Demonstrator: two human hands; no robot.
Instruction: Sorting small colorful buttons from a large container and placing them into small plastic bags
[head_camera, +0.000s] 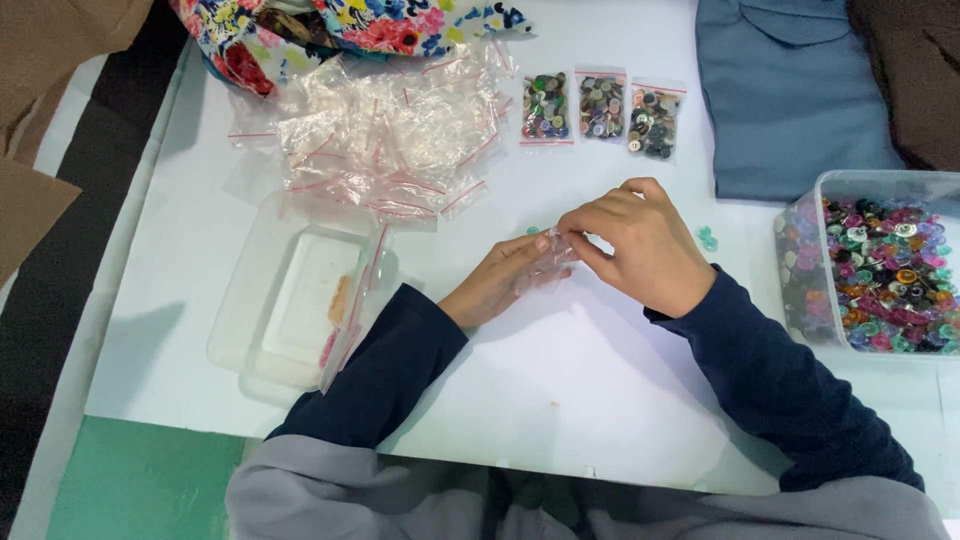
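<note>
Far left on the white bench (560, 400) I log a clear plastic tray (250, 330), a zip bag resting on its right rim. Above it, a loose heap of empty clear zip bags (390, 140) with red seal strips, under a flowered cloth (350, 25).

Centre: my left hand (505, 280) lies low on the bench, fingers (525, 250) curled around a small clear bag (553, 255), gripping it from below. My right hand (640, 240) comes over from the other side, its fingers (580, 225) pinched shut on the bag's top edge. The bag sits between both hands, just above the bench; I cannot tell its contents.

Behind the hands, three filled button bags (600, 108) in a row. Just right of the right hand, two loose teal buttons (707, 238). Far right, a clear tub (800, 290) full of mixed coloured buttons; above it, folded blue cloth (790, 90).
</note>
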